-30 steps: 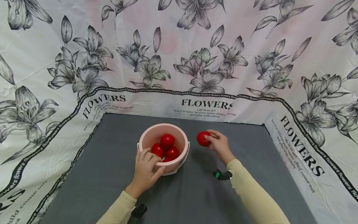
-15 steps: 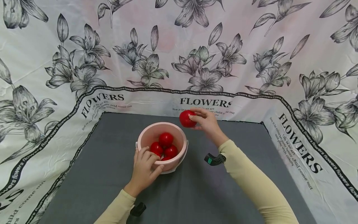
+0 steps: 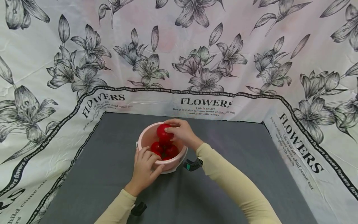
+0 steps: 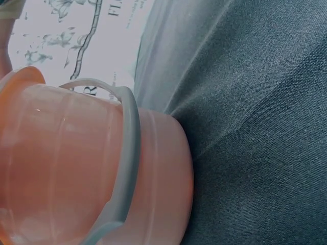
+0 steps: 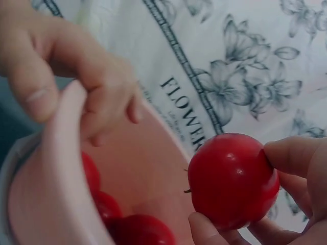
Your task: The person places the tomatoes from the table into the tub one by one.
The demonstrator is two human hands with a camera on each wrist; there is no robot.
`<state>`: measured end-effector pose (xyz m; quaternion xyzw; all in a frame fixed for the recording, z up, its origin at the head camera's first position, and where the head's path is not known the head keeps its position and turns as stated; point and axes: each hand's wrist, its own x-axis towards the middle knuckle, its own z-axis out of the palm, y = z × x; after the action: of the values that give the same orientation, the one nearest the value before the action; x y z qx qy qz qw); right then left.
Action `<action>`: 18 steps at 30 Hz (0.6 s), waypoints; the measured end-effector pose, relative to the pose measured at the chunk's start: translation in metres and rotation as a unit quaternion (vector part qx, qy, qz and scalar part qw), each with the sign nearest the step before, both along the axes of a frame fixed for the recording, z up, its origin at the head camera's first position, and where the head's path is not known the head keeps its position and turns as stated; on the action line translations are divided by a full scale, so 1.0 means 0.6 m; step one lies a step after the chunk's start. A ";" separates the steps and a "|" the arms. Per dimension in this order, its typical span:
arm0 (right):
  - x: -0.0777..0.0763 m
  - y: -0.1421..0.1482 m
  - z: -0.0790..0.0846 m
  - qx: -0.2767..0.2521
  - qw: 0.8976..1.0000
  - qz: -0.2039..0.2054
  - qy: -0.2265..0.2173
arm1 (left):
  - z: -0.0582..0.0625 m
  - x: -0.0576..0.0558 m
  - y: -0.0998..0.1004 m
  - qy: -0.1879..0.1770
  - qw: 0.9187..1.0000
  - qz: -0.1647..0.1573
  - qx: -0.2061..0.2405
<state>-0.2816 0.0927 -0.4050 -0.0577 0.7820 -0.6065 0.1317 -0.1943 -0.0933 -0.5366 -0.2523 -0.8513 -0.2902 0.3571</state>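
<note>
A pink bucket (image 3: 145,137) with a pale handle (image 4: 130,148) stands upright on the grey cloth, several red tomatoes (image 3: 171,151) inside it. My left hand (image 3: 144,169) grips the near-left rim, thumb outside and fingers over the inner side, as the right wrist view (image 5: 76,66) also shows. Over the bucket's mouth, my right hand (image 3: 181,132) holds another red tomato (image 5: 232,181) between thumb and fingers. Its stem points toward the bucket in the right wrist view. Part of the far-right rim is hidden behind the right hand.
Grey cloth (image 3: 237,174) covers the table around the bucket. A white floral sheet (image 3: 207,102) printed with "FLOWERS" rises at the back and along both sides. A black band (image 3: 193,165) sits at the right wrist, and another (image 3: 138,209) at the left.
My right hand has carried its tomato from right of the bucket, up and leftward, to over the bucket's mouth. The left hand keeps its grip on the rim.
</note>
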 end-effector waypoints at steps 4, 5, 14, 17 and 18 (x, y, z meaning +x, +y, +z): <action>0.003 -0.013 -0.022 0.031 0.999 0.002 -0.005 | 0.000 -0.001 0.001 0.001 1.000 0.001 -0.003; 0.003 -0.016 -0.027 0.040 0.999 0.001 -0.006 | 0.000 -0.001 0.001 0.001 1.000 0.002 -0.004; 0.000 -0.038 -0.061 0.122 0.992 0.001 -0.012 | -0.002 -0.002 0.001 0.005 1.000 0.009 -0.006; 0.001 -0.041 -0.061 0.133 0.991 0.004 -0.014 | -0.002 -0.001 0.001 0.002 1.000 0.008 -0.007; 0.001 -0.042 -0.060 0.133 0.991 0.005 -0.015 | -0.002 -0.001 0.002 0.001 1.000 0.008 -0.007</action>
<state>-0.2810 0.0678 -0.4411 -0.0340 0.8534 -0.4971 0.1529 -0.1950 -0.0923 -0.5377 -0.2485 -0.8550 -0.2811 0.3582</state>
